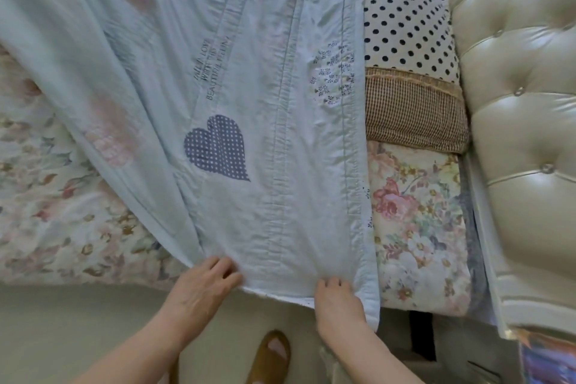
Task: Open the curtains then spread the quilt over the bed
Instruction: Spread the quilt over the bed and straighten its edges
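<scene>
Head view, looking down from where you stand at the side of the bed. Your left hand (205, 284) lies on the near edge of the pale blue cotton quilt (249, 72), fingers together and curled onto the cloth, gripping the hem. Your right hand (338, 299) pinches the same hem close to the quilt's corner, fingertips on top of the fabric. The two hands are near each other, with a short stretch of hem between them.

The quilt runs away from you across the bed in a wide band printed with navy dotted hearts (218, 148) and a few lines of dark lettering. Its left portion is bunched into long diagonal folds, so on that side the floral bedsheet (46, 212) with pink and beige flowers lies uncovered.

To the right of the quilt, against the cream tufted leather headboard (523, 103), the pillows are lined up. Farthest from you is a white pillow with black polka dots (405, 28). Next to it sits a brown checked cushion with a fringed edge (411, 112). Nearest you is a floral pillow (417, 227). The quilt's right edge lies just beside these, touching them.

Below the hem you see beige floor (62, 337) and a brown slipper (271, 355) between your forearms.
</scene>
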